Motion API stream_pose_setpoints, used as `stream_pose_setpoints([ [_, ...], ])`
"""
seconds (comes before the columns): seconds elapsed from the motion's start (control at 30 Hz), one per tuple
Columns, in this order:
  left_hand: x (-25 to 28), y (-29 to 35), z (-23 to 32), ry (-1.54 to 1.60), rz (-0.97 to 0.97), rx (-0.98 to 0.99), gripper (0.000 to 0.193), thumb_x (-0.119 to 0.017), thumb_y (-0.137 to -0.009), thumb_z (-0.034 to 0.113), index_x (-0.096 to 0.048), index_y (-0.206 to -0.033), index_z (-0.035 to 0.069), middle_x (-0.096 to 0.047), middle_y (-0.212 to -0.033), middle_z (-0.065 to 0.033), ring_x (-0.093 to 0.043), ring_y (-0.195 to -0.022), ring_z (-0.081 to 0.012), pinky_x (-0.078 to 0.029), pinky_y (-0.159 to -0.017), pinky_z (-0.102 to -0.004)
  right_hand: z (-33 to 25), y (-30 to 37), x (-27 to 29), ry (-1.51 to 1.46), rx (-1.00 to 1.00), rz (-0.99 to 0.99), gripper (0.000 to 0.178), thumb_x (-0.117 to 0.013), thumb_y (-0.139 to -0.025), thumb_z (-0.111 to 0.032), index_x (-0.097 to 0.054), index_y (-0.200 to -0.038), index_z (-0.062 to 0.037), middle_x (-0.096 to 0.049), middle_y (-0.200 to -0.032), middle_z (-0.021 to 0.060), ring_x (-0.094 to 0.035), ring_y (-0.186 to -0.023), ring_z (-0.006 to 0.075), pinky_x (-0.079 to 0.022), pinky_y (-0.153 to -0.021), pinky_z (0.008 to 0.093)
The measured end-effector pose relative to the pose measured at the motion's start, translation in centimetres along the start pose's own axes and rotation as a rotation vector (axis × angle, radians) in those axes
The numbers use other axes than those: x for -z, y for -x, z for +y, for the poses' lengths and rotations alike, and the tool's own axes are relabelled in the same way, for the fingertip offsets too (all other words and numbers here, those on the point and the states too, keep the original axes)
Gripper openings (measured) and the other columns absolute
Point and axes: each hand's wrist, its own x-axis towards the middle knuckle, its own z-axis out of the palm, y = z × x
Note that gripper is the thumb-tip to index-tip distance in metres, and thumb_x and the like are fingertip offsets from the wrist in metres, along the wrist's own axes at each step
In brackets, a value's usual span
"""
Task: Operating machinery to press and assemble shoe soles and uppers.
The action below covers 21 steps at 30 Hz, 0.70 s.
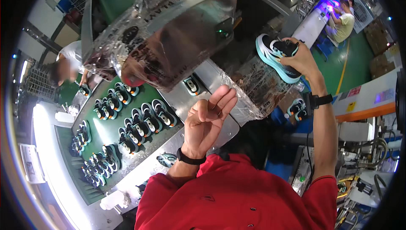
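My right hand (302, 60) is raised at the right, its fingers and thumb gripping a running shoe (277, 59) near the collar. The shoe is black and white with a pale turquoise sole, tilted with its sole toward the lower left. My left hand (207, 122) is held up in front of me, palm turned inward. Some of its fingers stretch out while others curl near the thumb, and I see nothing held in it. A single similar shoe (191, 85) stands on the metal surface just beyond the left fingers.
Several rows of shoes (146, 120) stand on a green conveyor belt (105, 124) at the left. A machine hood wrapped in clear film (169, 31) overhangs the middle. More shoes (297, 109) lie low at the right. A co-worker (69, 63) is at the far left, others (341, 21) at far right.
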Motion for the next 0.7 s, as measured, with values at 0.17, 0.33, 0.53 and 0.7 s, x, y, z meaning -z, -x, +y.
stream_pose_setpoints([
  [0.17,1.1,-0.1,-0.3,0.028,0.038,0.054,0.023,-0.047,-0.078,-0.008,-0.051,-0.062,0.006,-0.045,-0.14,-0.0251,-0.037,-0.135,-0.0425,-0.025,-0.117,-0.0515,-0.6,-0.1,0.1,0.075,-0.103,-0.045,0.069,-0.077,-0.056,-0.023,-0.06,-0.118,0.0023,-0.068,-0.101,0.0161,-0.066,-0.093,0.0238,-0.048,-0.087,0.0292],
  [0.33,1.5,-0.3,-0.6,0.028,0.044,0.096,0.023,-0.047,-0.078,-0.008,-0.051,-0.061,0.007,-0.041,-0.144,-0.0243,-0.035,-0.136,-0.0426,-0.024,-0.117,-0.0521,-0.1,0.5,-0.4,0.102,-0.122,0.042,0.079,-0.077,-0.055,-0.027,-0.056,-0.125,0.0049,-0.068,-0.098,0.0187,-0.066,-0.092,0.0244,-0.049,-0.086,0.0301],
  [0.53,2.4,-1.0,-1.2,0.051,-0.06,0.124,0.022,-0.047,-0.08,0.0,-0.047,-0.061,0.011,-0.062,-0.066,-0.0043,-0.054,-0.119,-0.0362,-0.022,-0.117,-0.0568,1.0,-0.4,-0.3,0.168,-0.151,-0.055,0.085,-0.074,-0.053,-0.03,-0.053,-0.127,0.0045,-0.065,-0.098,0.0177,-0.063,-0.089,0.0242,-0.049,-0.085,0.03],
  [0.7,2.3,-1.5,-1.7,0.001,0.021,0.143,0.024,-0.047,-0.083,0.003,-0.045,-0.061,0.012,-0.041,-0.048,0.0008,-0.06,-0.108,-0.0341,-0.022,-0.116,-0.0571,0.6,-0.1,0.0,0.084,-0.141,-0.034,0.084,-0.074,-0.053,-0.029,-0.053,-0.127,0.0051,-0.066,-0.098,0.0174,-0.063,-0.089,0.0243,-0.049,-0.084,0.0294],
])
